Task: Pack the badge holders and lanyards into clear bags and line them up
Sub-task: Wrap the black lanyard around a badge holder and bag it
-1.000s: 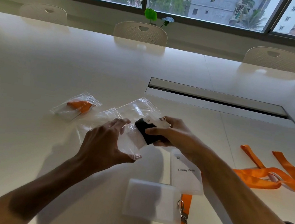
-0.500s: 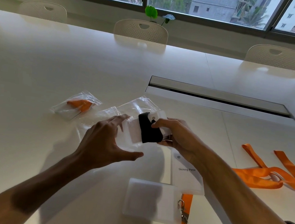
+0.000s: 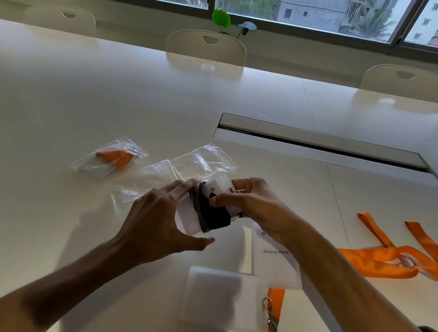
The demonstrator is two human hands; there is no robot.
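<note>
A white badge holder wrapped with a black lanyard sits between both hands above the white table. The right hand pinches it from the right side, thumb on its near face and fingers curled over its far edge, a metal clip showing just beside the fingers. The left hand holds a clear bag at its mouth, fingers curved along the bag's far side and thumb stretched under its near edge; the bundle's left part lies at or in the bag's opening, though how far in cannot be told.

Behind the hands more empty clear bags lie flat on the table. To their left rests a packed bag with an orange lanyard inside. Near the person lie a blank badge holder with an orange strap and clip, and a name card partly under the right forearm. A loose orange lanyard lies well to the right.
</note>
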